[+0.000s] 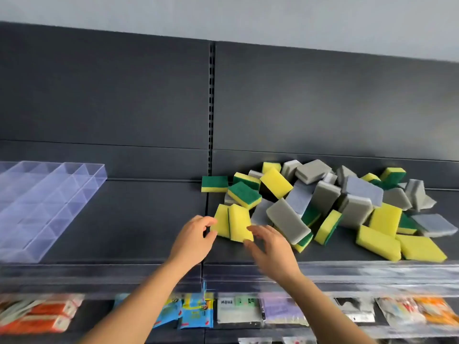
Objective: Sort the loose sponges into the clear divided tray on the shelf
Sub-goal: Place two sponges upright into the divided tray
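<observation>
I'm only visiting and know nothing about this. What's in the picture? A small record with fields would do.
shelf: dark, holds everything below
tray: clear, divided, at the left, no sponges in it
pile: loose yellow-green and grey sponges, at the right
pair: two yellow sponges on edge, side by side
left hand: at the pair's left edge, grip unclear
right hand: fingertips on the pair's right side
packets: lower shelf, blurred

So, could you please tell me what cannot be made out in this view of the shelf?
Head view:
- Clear tray: left part cut off by the frame edge; compartment count unknown.
- Sponge pile: lower sponges hidden under upper ones.
- Lower-shelf packets: blurred, labels unreadable.
- Left hand and right hand: motion blur hides whether they grip the yellow sponges.
</observation>
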Action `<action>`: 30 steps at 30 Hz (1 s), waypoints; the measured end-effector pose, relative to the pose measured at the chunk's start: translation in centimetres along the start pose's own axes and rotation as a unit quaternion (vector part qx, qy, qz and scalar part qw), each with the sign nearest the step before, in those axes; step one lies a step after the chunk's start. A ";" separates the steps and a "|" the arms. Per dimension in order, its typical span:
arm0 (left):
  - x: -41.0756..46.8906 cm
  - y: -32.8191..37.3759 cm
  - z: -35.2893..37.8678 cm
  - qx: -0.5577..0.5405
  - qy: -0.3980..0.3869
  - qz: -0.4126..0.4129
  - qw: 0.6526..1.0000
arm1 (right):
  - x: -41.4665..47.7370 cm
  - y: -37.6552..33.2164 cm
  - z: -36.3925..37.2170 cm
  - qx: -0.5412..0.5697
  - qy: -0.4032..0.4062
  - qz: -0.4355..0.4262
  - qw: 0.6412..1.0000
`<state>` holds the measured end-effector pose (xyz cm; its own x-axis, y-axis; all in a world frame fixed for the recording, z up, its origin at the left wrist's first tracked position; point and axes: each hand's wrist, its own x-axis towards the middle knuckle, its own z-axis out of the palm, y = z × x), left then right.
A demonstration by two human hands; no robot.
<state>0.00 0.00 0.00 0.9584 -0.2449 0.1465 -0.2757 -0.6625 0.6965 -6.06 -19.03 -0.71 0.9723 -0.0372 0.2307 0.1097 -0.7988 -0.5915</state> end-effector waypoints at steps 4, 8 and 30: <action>2.3 0.1 1.3 0.065 -0.046 -0.053 0.995 | 2.4 -0.4 0.8 -0.021 -0.033 0.082 0.996; 3.8 -0.5 2.7 0.054 -0.071 -0.105 0.991 | 3.6 -0.4 2.0 -0.003 -0.059 0.146 0.988; 0.5 -1.0 1.2 -0.211 0.024 -0.186 0.959 | 4.6 -0.7 2.0 0.359 -0.101 0.076 0.925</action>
<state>0.65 -0.31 -1.53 0.9899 -0.0077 -0.1415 0.1299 -0.3500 0.9277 -1.21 -17.43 -0.78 0.9985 0.0545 -0.0031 0.0072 -0.1871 -0.9823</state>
